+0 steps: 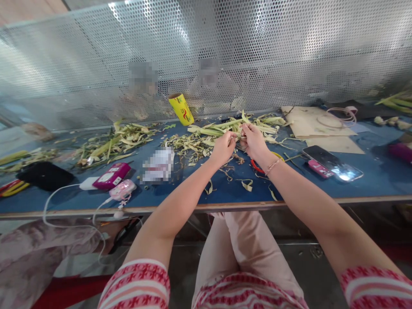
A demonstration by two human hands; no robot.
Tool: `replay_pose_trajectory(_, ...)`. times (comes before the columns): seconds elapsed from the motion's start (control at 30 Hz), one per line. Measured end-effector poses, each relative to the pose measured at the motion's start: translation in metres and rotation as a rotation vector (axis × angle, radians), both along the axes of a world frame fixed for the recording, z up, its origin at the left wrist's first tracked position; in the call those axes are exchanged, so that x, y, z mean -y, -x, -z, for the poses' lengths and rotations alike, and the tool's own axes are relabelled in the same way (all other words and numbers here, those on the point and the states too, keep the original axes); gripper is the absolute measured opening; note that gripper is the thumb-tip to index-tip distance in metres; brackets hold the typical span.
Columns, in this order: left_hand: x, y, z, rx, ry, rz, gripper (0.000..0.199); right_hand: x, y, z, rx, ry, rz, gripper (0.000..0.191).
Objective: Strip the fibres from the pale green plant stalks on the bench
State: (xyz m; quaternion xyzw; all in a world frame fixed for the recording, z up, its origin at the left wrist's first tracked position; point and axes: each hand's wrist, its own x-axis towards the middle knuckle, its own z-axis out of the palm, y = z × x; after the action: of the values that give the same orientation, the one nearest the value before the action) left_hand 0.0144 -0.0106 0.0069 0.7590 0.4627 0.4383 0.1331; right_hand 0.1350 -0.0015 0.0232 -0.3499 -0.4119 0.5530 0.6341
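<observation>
Over the blue table, my left hand (224, 147) and my right hand (252, 140) are almost touching, both with fingers pinched. A pale green plant piece (238, 136) shows between the fingertips, partly hidden by them. Just behind lies a heap of long green stalks and leaves (215, 129). Left of my hands is a pile of shredded, dry-looking plant scraps (193, 146). A red and yellow ring (256, 166) is partly covered by my right wrist. Curled peelings (247, 185) are scattered in front of my hands.
A yellow tube (182, 110) leans near the perforated metal screen (273, 56); people show blurred behind it. Left are another leaf pile (112, 143), a purple box (112, 176) with cables and a black pouch (45, 175). Right are brown cardboard (313, 122) and a phone (331, 162).
</observation>
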Motion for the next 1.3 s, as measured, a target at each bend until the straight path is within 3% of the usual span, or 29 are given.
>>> replay_pose_trajectory(0.33,0.004,-0.001,-0.002,0.114,0.050,0.062,0.016,-0.003,-0.004,-0.002,-0.071,0.032,0.006,0.023)
replay_pose_trajectory(0.43,0.001,-0.004,0.000,0.330,0.187,0.119,0.014,-0.004,-0.004,-0.002,-0.084,0.035,0.006,0.024)
replay_pose_trajectory(0.53,-0.004,-0.009,0.003,0.672,0.457,0.225,0.004,-0.002,-0.004,-0.001,-0.109,0.017,-0.035,0.024)
replay_pose_trajectory(0.6,-0.006,-0.011,0.004,0.846,0.596,0.268,0.020,0.000,-0.003,-0.001,-0.098,0.004,-0.107,0.022)
replay_pose_trajectory(0.7,-0.008,-0.013,0.006,0.952,0.615,0.304,0.030,0.004,-0.001,-0.001,-0.040,-0.003,-0.192,0.021)
replay_pose_trajectory(0.9,-0.007,-0.014,0.008,0.877,0.514,0.179,0.035,0.008,0.004,0.001,0.069,-0.034,-0.205,0.022)
replay_pose_trajectory(1.17,-0.006,-0.004,0.007,0.454,0.187,-0.056,0.031,0.007,0.010,0.005,0.147,-0.057,-0.107,0.027)
replay_pose_trajectory(1.3,-0.004,-0.001,0.002,0.360,0.040,-0.135,0.031,0.005,0.009,0.007,0.172,-0.067,-0.059,0.028)
